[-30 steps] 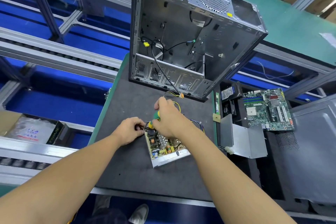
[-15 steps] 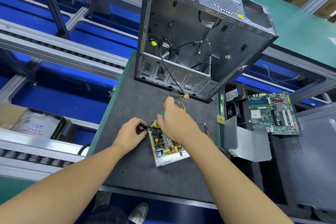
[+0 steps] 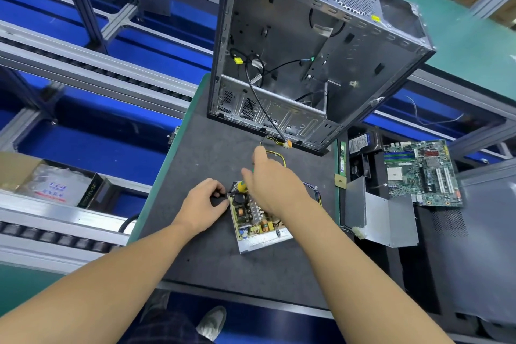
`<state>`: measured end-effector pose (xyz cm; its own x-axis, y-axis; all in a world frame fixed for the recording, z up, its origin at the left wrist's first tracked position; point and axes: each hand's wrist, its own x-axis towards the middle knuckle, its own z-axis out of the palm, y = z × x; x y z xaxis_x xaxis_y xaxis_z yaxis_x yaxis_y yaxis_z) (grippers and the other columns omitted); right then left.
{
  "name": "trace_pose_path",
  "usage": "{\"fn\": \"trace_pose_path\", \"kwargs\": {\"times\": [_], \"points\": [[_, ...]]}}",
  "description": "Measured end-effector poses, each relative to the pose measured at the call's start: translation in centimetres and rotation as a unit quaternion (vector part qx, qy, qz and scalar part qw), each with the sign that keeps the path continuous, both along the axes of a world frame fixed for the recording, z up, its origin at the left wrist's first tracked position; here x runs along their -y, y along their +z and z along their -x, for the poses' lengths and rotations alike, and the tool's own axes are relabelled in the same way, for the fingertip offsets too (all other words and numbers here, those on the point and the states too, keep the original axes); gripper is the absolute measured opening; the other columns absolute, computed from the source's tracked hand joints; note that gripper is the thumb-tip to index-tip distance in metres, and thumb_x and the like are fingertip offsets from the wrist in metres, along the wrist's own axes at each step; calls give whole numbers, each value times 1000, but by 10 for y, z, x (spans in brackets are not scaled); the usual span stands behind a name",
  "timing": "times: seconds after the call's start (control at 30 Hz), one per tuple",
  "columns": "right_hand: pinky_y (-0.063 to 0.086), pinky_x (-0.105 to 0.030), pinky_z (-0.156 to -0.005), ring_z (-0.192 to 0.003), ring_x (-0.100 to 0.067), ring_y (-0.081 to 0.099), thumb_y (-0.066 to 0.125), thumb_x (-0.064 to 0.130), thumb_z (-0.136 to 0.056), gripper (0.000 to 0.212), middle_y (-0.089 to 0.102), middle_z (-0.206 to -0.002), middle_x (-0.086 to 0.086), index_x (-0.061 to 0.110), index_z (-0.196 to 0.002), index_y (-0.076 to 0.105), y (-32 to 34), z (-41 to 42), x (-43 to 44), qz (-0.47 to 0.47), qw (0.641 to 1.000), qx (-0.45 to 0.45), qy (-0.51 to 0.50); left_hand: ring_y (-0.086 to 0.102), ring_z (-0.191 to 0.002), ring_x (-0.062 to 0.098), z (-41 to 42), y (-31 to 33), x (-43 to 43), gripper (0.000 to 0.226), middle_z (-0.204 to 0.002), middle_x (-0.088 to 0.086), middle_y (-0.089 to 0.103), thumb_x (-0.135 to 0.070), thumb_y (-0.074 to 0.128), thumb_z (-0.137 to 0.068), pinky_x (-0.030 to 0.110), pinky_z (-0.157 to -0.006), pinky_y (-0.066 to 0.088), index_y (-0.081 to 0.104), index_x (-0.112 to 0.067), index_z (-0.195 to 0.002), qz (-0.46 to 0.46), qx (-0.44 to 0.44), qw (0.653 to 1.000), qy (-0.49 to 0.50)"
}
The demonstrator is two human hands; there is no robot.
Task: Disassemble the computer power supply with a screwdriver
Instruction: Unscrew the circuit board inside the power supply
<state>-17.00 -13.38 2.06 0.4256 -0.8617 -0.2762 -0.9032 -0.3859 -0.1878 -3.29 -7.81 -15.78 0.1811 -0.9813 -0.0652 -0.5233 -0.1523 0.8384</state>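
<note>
Power supply: the power supply (image 3: 261, 220) is lying open on the dark mat (image 3: 206, 265), its circuit board (image 3: 251, 219) showing, in front of the person.
Left hand: the left hand (image 3: 202, 201) is sitting at the supply's 9 o'clock side, fingers curled and pinching a small black part (image 3: 217, 199) by the far-left corner. I cannot tell what the part is.
Right hand: the right hand (image 3: 275, 184) is reaching over the supply from 3 o'clock, curled round the screwdriver (image 3: 241, 186). Only a bit of yellow-green handle is peeking out.
Tip: it is hidden under the hand, so I cannot tell which screw it is sitting in.
Step in hand: by my reckoning, the person is loosening a fastener near the 11 o'clock corner of the board.
Doing it well: the driver wants holding upright and pressed squarely down while it is turning, so the tip is not slipping out of the head. The left hand should be bracing the casing so it is not sliding on the mat.
Watch for: the yellow wires (image 3: 276, 155) are trailing off at 12 o'clock, close to the right hand, and could be snagging it.
Round about: the stripped computer case (image 3: 293, 45) is standing at 12 o'clock. A metal cover (image 3: 382, 218) and a motherboard (image 3: 421, 173) are lying out at 3 o'clock.
</note>
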Motion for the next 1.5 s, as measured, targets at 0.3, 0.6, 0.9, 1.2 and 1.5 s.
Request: {"fn": "trace_pose_path", "kwargs": {"times": [0.3, 0.6, 0.9, 1.2, 1.5], "points": [[39, -46, -93, -117, -36, 41, 51, 35, -95, 41, 41, -127, -12, 14, -127, 34, -3, -2, -2, -49, 997, 47, -23, 57, -88, 6, -1, 0, 0, 19, -91, -12, 61, -21, 77, -79, 26, -78, 47, 60, -27, -85, 12, -2, 1000, -12], [43, -42, -76, -101, -40, 59, 40, 29, -101, 26, 57, -115, -16, 11, -119, 33, 0, -3, -2, -25, 999, 37, -29, 56, -86, 5, 3, -1, 3, 19, -87, -12, 61, -21, 78, -76, 21, -74, 44, 61, -26, -82, 5, -12, 1000, 7], [33, -37, -82, -116, -29, 39, 57, 30, -89, 36, 40, -124, -3, 20, -118, 37, -4, -3, -4, -103, 987, 107, -56, 55, -81, 4, 6, 1, 4, 33, -79, -12, 58, -18, 78, -71, 18, -69, 41, 50, -37, -72, 3, -10, 1000, 26], [43, -40, -74, -101, -37, 57, 45, 23, -101, 21, 52, -113, -12, 12, -117, 34, -2, -4, -4, -56, 994, 87, -40, 56, -83, 5, 6, 1, 4, 18, -83, -12, 60, -17, 77, -72, 24, -74, 48, 63, -26, -78, 1, -6, 1000, 18], [32, -32, -82, -109, -24, 38, 57, 12, -85, 27, 41, -113, 2, 22, -105, 42, -4, 7, -3, -70, 988, 128, -60, 57, -79, 4, 15, 0, 2, 18, -80, -10, 61, -11, 78, -76, 8, -69, 40, 66, -25, -75, 14, -16, 997, 72]]}}
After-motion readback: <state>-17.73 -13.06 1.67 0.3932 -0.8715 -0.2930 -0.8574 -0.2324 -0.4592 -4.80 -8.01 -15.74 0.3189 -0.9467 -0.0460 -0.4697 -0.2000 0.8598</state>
